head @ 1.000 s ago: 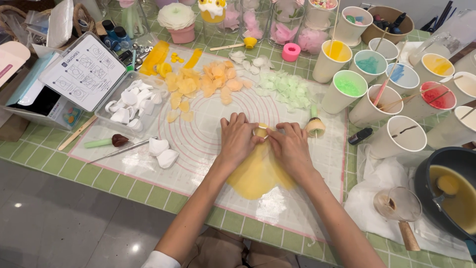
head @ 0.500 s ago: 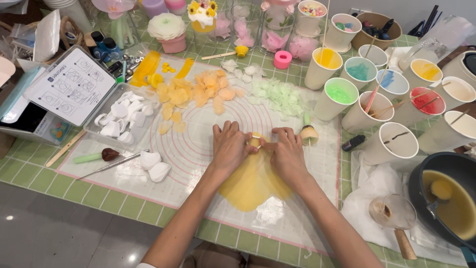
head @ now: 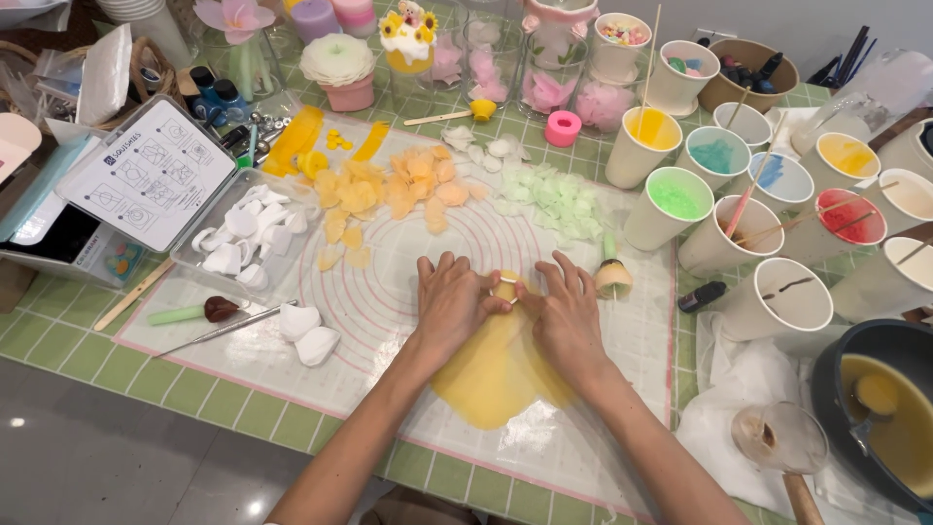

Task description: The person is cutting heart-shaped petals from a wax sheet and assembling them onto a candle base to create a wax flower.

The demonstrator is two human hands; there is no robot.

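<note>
A flat sheet of yellow wax (head: 496, 374) lies on a translucent silicone mat (head: 389, 262) with pink ring markings. My left hand (head: 449, 306) and my right hand (head: 566, 313) rest on the far end of the sheet, fingers spread. Between the thumbs and forefingers both hands press a small pale ring-shaped cutter (head: 505, 289) into the wax. Beyond the hands lie piles of cut orange petals (head: 389, 190) and pale green petals (head: 556, 199).
Paper cups of coloured wax (head: 739, 185) stand at the right, a dark pot of yellow wax (head: 880, 418) at the lower right. A clear box of white petals (head: 238, 238), an instruction card (head: 146, 175), a small brush (head: 612, 272) and finished flower candles (head: 340, 68) surround the mat.
Both hands stay on the far end of the yellow sheet, still pressing the cutter. Only the camera view shifts slightly.
</note>
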